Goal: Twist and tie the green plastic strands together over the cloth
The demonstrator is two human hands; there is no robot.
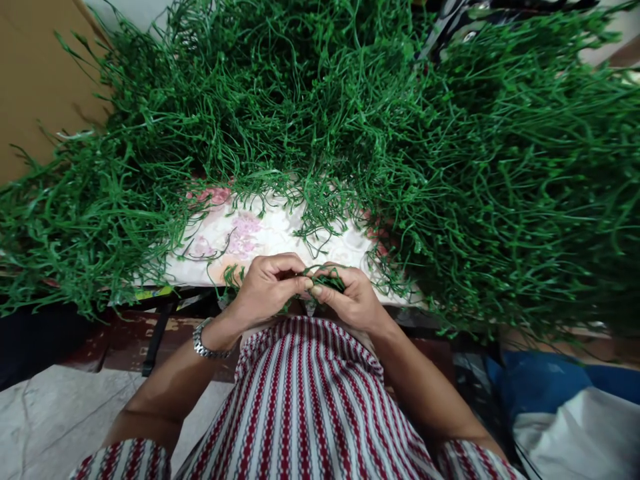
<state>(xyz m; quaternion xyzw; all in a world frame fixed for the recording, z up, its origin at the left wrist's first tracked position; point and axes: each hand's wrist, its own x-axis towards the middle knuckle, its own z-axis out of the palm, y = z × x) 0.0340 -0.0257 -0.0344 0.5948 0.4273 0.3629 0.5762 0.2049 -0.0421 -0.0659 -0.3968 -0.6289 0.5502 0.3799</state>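
Observation:
My left hand (267, 287) and my right hand (353, 297) meet thumb to thumb just above the table's near edge. Thin green artificial plant stems (334, 280) are pinched between the fingers of both hands, mostly bunched at the right palm. A few green tips stick out below and left of my left hand. The exact spot where the thumbs press is partly hidden by the fingers. Beyond the hands, a large heap of the same green stems (320, 100) covers the table, with some loose stems (320, 230) scattered close in front.
A floral cloth (280, 220) shows on the table between the piles. Tall heaps of stems (525, 187) rise on the right. On the left stands a brown cardboard panel (45, 80). Blue and white fabric or bags (555, 393) lie at the lower right.

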